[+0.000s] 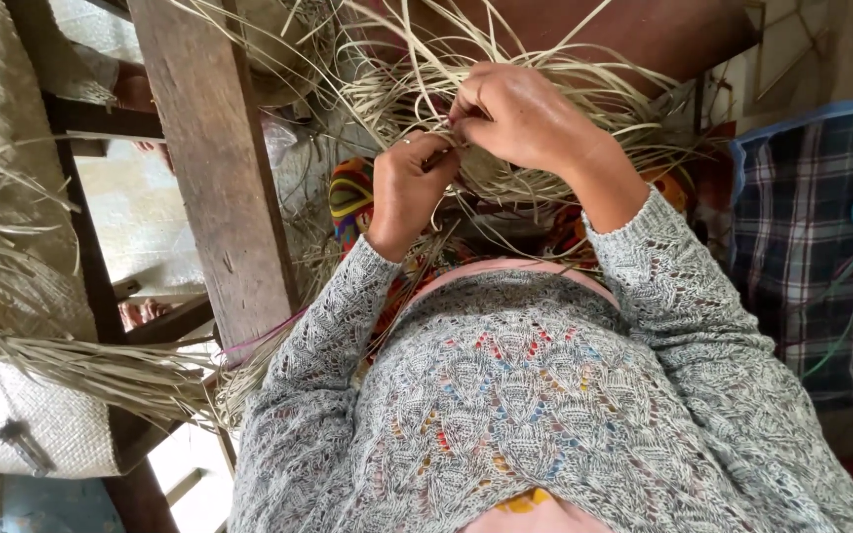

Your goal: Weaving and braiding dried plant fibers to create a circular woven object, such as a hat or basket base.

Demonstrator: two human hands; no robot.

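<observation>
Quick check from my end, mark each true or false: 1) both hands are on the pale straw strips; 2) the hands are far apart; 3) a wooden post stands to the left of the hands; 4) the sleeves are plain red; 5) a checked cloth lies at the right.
1) True: the left hand and the right hand both pinch into the pale straw strips.
2) False: the hands meet, fingertips touching at the weave.
3) True: a wooden post runs down just left of them.
4) False: the sleeves are grey open knit.
5) True: a checked cloth lies at the right edge.
</observation>
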